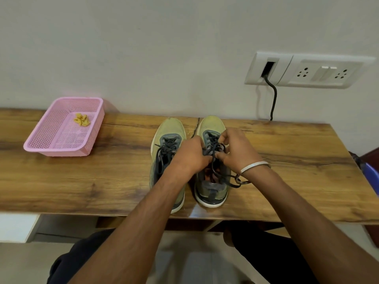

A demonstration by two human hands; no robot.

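**Lacing Check: right shoe [212, 124]**

A pink basket [53, 149] stands at the bench [102, 181] left end. Mid-bench, the left shoe [170, 128] sits just beside the right shoe, toes to the wall [143, 58]. Over the latter, the left hand [190, 154] and right hand [235, 150] meet, fingers curled, pinching its dark laces [213, 149].

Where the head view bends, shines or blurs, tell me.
Head view: the wide lens bows the table and skews the wall sockets; glare sits on its front edge below the shoes; the cable casts a soft wall shadow; the laces look slightly blurred.
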